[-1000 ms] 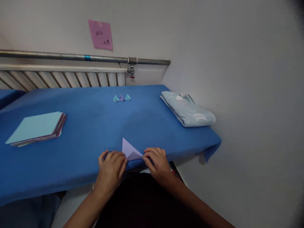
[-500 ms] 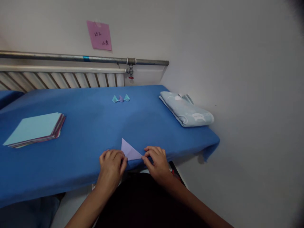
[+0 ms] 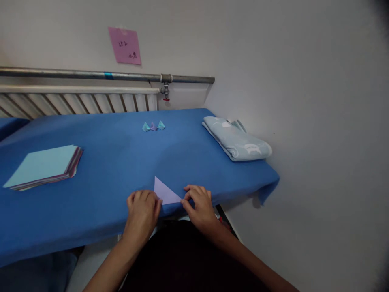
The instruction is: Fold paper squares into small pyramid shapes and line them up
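A folded sheet of lilac paper (image 3: 165, 192), triangular in outline, lies at the front edge of the blue-covered table (image 3: 121, 162). My left hand (image 3: 143, 209) is closed on its left side, with the fingers covering that part of the paper. At the right corner, my right hand (image 3: 199, 205) pinches the tip between thumb and forefinger. Beyond the hands sit three small folded paper pieces in a row: a teal one (image 3: 146, 127), a purple one (image 3: 152, 126) and another teal one (image 3: 161, 125).
On the left lies a stack of coloured paper (image 3: 45, 164) with a light blue sheet on top. A folded pale blue cloth (image 3: 237, 140) rests at the right, by the wall. Behind the table run a metal pipe (image 3: 130, 76) and a white radiator (image 3: 100, 103). A pink note (image 3: 125, 46) hangs above.
The view has shifted slightly. Both hands keep their hold, and the crease line seen on the lilac paper before no longer shows clearly.
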